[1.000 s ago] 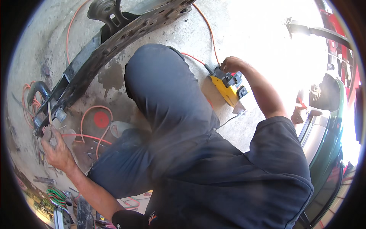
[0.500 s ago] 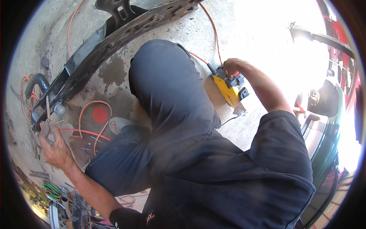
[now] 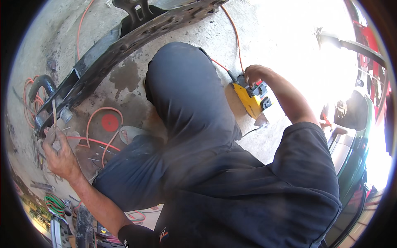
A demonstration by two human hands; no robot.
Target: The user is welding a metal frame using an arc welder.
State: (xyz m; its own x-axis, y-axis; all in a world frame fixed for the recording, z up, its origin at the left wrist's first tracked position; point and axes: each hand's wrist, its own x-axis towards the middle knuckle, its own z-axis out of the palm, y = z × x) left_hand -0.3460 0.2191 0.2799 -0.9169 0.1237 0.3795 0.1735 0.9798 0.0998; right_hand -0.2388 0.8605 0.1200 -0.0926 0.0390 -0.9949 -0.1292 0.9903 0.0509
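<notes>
Left hand (image 3: 63,159), near 9 o'clock: fingers pinched on thin pale rod (image 3: 54,111) at long dark steel beam (image 3: 105,60). Right hand (image 3: 257,74), 1–2 o'clock: fingers now dipped over yellow-and-black boxy machine (image 3: 247,99), apparently reaching its top; grip unclear.

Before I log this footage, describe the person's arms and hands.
The left sleeve is short and dark, with a small white marking near its hem; the right sleeve is short, dark and seemingly plain. Left hand and right hand are ungloved, forearms bare, without visible watches.
</notes>
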